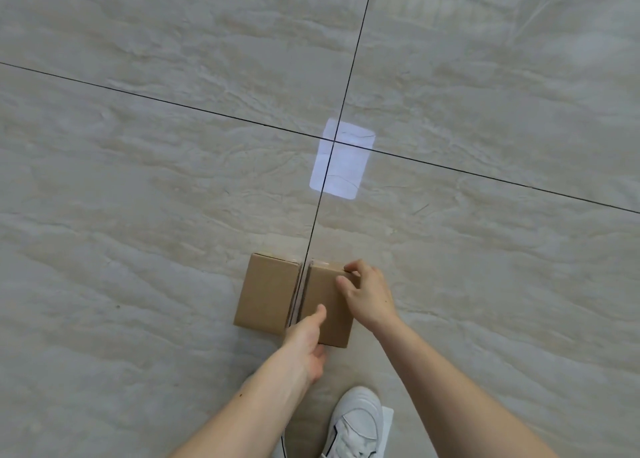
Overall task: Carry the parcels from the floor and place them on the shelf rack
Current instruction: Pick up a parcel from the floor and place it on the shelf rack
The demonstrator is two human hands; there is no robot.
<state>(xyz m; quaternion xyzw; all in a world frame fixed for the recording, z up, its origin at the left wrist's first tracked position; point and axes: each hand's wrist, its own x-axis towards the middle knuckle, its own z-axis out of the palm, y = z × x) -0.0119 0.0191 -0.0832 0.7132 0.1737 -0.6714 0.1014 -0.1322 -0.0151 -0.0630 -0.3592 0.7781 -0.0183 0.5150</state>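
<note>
Cardboard, taped along its middle seam, makes up the parcel [277,295] lying flat on the tiled floor [138,180]. At its near edge the left hand [308,343] has its fingers curled under and its thumb on top; further right, the right hand [369,295] rests fingers on the far right corner. Stiff and probably light, it is best gripped by opposite edges. No shelf rack is visible.

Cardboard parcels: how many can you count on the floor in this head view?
1: the cardboard parcel lies on the tiled floor under both hands; others may sit outside view.
</note>
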